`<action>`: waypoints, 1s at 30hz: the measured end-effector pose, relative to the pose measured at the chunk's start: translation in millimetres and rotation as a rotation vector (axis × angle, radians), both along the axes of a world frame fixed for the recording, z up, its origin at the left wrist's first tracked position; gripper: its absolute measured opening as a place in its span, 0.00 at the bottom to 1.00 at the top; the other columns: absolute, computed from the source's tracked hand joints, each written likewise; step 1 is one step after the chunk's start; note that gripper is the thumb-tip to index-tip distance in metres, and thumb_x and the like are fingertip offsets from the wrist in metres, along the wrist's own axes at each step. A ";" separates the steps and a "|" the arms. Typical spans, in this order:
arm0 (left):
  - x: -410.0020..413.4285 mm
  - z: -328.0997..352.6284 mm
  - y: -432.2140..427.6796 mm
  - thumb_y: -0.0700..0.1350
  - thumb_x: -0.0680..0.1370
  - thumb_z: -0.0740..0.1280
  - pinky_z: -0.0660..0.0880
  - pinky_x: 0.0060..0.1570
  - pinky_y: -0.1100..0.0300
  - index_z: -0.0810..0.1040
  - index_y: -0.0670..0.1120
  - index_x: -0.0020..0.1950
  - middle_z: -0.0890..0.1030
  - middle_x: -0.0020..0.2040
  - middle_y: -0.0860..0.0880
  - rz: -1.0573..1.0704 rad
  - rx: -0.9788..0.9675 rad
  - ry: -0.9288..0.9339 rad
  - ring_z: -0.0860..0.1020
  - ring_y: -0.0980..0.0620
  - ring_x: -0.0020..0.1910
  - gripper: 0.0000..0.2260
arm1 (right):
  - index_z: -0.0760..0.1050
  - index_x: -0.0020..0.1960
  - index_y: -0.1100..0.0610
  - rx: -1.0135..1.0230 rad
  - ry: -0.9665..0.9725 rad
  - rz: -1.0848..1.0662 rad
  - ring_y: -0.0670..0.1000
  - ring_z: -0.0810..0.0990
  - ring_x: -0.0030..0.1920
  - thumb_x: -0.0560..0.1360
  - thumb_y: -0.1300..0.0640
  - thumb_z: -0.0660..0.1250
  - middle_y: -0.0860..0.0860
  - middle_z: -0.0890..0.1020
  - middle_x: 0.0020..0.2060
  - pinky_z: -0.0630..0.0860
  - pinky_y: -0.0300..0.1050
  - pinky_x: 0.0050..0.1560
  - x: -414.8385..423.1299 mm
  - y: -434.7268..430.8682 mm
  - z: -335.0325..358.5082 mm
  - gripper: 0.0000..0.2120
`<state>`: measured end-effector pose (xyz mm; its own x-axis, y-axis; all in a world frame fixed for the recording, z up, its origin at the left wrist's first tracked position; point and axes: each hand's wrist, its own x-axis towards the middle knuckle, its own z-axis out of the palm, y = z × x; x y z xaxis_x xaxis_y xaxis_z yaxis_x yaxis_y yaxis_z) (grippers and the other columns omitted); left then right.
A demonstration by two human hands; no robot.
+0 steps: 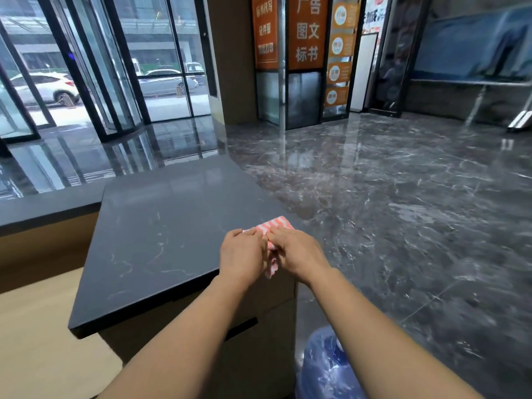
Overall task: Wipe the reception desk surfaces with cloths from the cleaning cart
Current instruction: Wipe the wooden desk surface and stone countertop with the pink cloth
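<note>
Veined stone desk (149,240); left hand (243,253), right hand (298,250) hold striped cloth (277,226).

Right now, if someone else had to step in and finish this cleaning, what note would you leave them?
Left hand: holds the striped cloth.
Right hand: holds the same cloth, close beside the left.
Cloth: at the right edge of the dark desk top, with a part showing low between the hands.
Done: a cloth is at the desk; how much is already wiped cannot be told.
Left: wipe the desk top, then the lower counter to its left.
The cleaning cart is out of view. A blue water bottle stands on the floor by the desk.
</note>
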<state>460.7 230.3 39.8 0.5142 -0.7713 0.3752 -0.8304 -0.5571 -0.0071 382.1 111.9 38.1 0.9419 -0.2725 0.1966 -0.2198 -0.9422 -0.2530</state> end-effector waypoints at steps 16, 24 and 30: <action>-70.9 5.8 -195.9 0.56 0.70 0.48 0.66 0.60 0.53 0.82 0.50 0.41 0.83 0.41 0.53 -0.313 -0.195 0.033 0.82 0.50 0.42 0.23 | 0.78 0.35 0.54 0.996 -0.464 -0.750 0.55 0.76 0.41 0.73 0.52 0.64 0.52 0.79 0.36 0.69 0.46 0.41 -114.1 -181.5 24.8 0.12; -130.2 -1.3 -278.5 0.54 0.69 0.59 0.71 0.56 0.48 0.83 0.53 0.38 0.84 0.39 0.55 -0.536 -0.266 0.027 0.83 0.54 0.41 0.13 | 0.81 0.47 0.68 1.160 -0.676 -0.910 0.52 0.79 0.43 0.74 0.64 0.70 0.59 0.83 0.44 0.74 0.44 0.43 -182.1 -250.6 14.5 0.06; -184.0 -3.6 -342.9 0.50 0.69 0.65 0.68 0.53 0.55 0.80 0.50 0.44 0.82 0.44 0.54 -0.577 -0.100 0.233 0.78 0.53 0.53 0.08 | 0.77 0.34 0.55 1.108 -0.829 -1.031 0.54 0.80 0.42 0.71 0.65 0.72 0.58 0.82 0.39 0.78 0.49 0.48 -239.8 -289.3 2.8 0.09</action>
<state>276.7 -112.6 36.2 0.1024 -0.9157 0.3885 -0.9709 -0.0070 0.2395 142.3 -177.4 40.9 0.0587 -0.9815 -0.1823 -0.0599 0.1788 -0.9821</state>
